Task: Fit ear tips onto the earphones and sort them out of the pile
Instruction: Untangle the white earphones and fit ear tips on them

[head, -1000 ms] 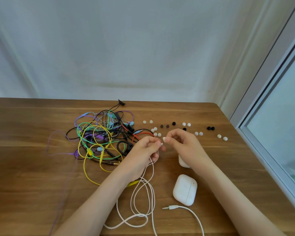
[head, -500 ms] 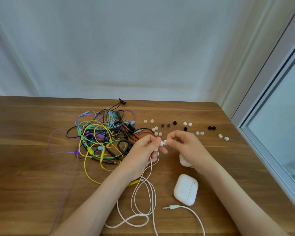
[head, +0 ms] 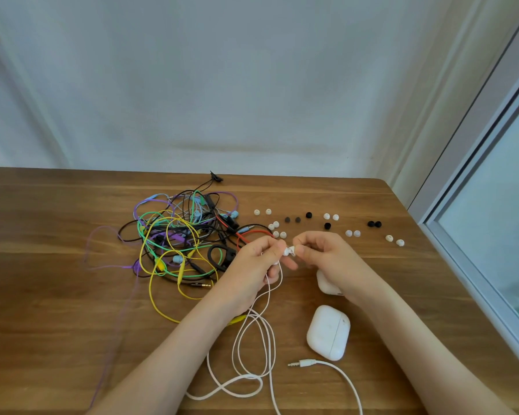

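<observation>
My left hand (head: 256, 262) pinches the bud of a white wired earphone, and its white cable (head: 253, 339) trails down to loops near the table's front edge. My right hand (head: 327, 254) pinches a small white ear tip (head: 289, 251) against that bud. The two hands meet above the table. A tangled pile of coloured earphones (head: 183, 235) lies to the left. Several loose white ear tips (head: 352, 233) and black ear tips (head: 374, 224) are scattered behind the hands.
A white earbud case (head: 328, 332) lies shut near the front, and a second white case (head: 327, 284) sits partly hidden under my right wrist. The cable's jack plug (head: 301, 363) rests beside them. The wooden table (head: 42, 310) ends at a window frame (head: 474, 265) on the right.
My hands have come closer together; the ear tip in my right hand now touches the bud held by my left hand.
</observation>
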A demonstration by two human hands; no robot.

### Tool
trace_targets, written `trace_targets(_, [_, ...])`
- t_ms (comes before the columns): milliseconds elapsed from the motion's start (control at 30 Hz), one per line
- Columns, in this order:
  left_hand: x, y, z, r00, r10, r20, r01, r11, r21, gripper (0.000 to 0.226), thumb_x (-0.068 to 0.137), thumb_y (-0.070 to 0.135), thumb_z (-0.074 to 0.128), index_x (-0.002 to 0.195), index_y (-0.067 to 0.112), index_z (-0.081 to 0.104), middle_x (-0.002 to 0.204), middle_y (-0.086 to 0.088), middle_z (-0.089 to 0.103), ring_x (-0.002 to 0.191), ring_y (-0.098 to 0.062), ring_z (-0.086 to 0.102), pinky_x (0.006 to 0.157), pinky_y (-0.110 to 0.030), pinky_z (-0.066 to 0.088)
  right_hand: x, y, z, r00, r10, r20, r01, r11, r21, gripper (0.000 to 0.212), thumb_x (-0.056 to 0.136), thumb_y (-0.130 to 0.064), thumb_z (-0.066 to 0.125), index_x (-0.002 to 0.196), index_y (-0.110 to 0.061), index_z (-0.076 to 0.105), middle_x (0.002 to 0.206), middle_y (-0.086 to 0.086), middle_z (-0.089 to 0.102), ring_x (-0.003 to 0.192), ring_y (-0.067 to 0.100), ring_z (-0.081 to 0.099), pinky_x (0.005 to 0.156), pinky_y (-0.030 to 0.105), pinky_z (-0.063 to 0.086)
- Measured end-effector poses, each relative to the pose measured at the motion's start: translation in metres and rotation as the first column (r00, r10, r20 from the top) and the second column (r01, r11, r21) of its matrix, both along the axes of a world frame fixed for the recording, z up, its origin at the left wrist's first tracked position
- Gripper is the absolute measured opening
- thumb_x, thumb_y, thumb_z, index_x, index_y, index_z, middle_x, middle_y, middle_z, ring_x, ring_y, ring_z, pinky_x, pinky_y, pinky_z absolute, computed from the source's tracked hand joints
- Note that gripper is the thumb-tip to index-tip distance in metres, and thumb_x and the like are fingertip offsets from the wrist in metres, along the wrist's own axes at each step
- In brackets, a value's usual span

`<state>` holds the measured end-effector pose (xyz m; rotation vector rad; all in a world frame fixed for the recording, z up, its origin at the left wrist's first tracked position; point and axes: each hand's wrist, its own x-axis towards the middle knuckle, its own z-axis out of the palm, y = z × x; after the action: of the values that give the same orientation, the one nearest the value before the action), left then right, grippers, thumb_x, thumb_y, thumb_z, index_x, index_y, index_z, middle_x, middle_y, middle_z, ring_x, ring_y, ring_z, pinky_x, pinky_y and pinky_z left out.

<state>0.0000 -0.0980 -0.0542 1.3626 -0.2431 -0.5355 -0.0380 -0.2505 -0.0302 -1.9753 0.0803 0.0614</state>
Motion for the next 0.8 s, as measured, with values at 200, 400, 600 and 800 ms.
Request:
trace_targets(200, [0.002,-0.001,-0.004,0.999,0.028,0.022,-0.028,0.999,0.018,0.019,0.099,0.017,0.048,0.086,0.005,0.056,0.071,-0.006,0.068,0.048,-0.007,0.037,0.045,-0.016,0.031,0.0,0.003,-0.001,1.0,-0.021,0.016,0.021,1.0,0.005,0.024,0.095,-0.011,0.053,0.076,-0.021,0.063,0.072,-0.001,0.059,0.07,0.011,0.051,0.076,0.028,0.044])
trace_targets(400, [0.001,-0.002,-0.007,0.996,0.067,0.066,-0.071,0.996,0.052,0.021,0.099,0.019,0.05,0.081,0.007,0.053,0.072,-0.006,0.069,0.047,-0.007,0.038,0.046,-0.017,0.033,0.0,0.008,-0.006,0.995,-0.082,0.06,0.085,0.995,-0.044,0.018,0.093,-0.012,0.057,0.079,-0.021,0.063,0.076,-0.001,0.06,0.072,0.009,0.053,0.071,0.022,0.044])
trace_targets(600, [-0.001,-0.002,-0.007,0.989,0.1,0.108,-0.108,0.991,0.074,0.023,0.099,0.02,0.05,0.081,0.006,0.055,0.075,-0.009,0.067,0.047,-0.006,0.04,0.046,-0.017,0.034,0.001,0.011,-0.01,0.988,-0.107,0.112,0.112,0.993,-0.042,0.011,0.09,-0.013,0.061,0.081,-0.019,0.061,0.079,0.002,0.065,0.074,0.012,0.057,0.073,0.026,0.046])
trace_targets(800, [-0.003,-0.002,-0.002,0.993,0.096,0.067,-0.099,0.995,0.034,0.021,0.1,0.019,0.048,0.092,0.002,0.059,0.07,-0.003,0.066,0.047,-0.006,0.042,0.047,-0.018,0.036,0.0,0.008,-0.009,0.99,-0.094,0.11,0.088,0.994,0.059,0.009,0.092,-0.014,0.058,0.085,-0.019,0.061,0.083,0.009,0.068,0.08,0.021,0.062,0.082,0.039,0.051])
